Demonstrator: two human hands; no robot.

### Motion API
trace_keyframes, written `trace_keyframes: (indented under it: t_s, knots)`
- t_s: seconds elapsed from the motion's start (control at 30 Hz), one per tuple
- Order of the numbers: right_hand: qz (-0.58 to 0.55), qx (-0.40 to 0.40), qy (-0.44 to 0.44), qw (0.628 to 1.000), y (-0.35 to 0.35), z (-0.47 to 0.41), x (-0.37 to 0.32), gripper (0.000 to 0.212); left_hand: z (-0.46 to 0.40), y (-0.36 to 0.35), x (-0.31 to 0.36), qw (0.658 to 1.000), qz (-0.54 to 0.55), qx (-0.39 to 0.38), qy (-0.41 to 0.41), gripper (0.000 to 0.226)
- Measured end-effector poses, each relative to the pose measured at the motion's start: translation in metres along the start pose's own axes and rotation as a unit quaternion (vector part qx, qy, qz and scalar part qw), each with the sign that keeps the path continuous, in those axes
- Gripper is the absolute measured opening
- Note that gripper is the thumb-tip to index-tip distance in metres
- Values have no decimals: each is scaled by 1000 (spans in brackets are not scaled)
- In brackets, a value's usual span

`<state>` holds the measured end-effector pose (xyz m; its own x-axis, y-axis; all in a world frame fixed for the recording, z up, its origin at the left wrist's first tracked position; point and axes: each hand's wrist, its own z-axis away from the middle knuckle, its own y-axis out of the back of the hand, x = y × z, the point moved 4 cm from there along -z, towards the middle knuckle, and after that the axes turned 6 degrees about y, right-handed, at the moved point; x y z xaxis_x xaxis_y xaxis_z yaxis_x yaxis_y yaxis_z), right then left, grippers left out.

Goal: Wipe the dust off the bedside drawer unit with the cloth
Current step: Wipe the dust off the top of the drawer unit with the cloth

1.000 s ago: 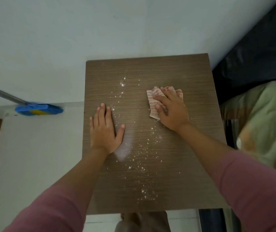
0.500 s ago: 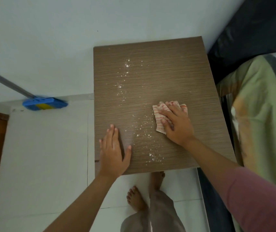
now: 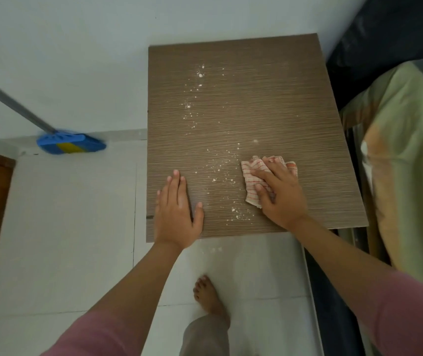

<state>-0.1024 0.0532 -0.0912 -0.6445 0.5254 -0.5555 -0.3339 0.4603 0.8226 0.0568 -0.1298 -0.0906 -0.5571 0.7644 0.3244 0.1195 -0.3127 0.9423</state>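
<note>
The brown wood-grain top of the bedside drawer unit (image 3: 269, 104) fills the middle of the view. White dust specks (image 3: 197, 104) run in a band down its centre toward the near edge. My right hand (image 3: 279, 194) presses flat on a white cloth with red stripes (image 3: 253, 176) at the near right of the top, just right of the dust. My left hand (image 3: 177, 211) lies flat with fingers together on the near left corner, holding nothing.
A blue broom head (image 3: 70, 145) with a grey handle leans against the wall on the left. A bed with a green cover (image 3: 405, 163) stands close on the right. My bare foot (image 3: 209, 296) is on the white tiled floor below; some dust lies there.
My right hand has drawn the cloth toward the near edge of the top. My left hand has slid back to the near left corner. The view has tilted down to show floor and foot.
</note>
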Motion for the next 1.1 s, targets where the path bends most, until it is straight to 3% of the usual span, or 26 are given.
trace_keyframes:
  t_s: [0.57,0.87,1.03,1.1]
  knots:
    - [-49,-31,30,998,-2,69,-10,36,-1,-6,-4,997,-23,66,-23,65]
    - [-86,-65,19,994,12,96,-20,37,0,-6,-4,998,-27,54,-22,66]
    - [-89,-149,-11,985,30,118,-37,30,4,-2,0,999,-24,35,-14,65]
    - [-95,-149,-9,984,43,121,-44,27,5,-1,1,999,-23,27,-13,65]
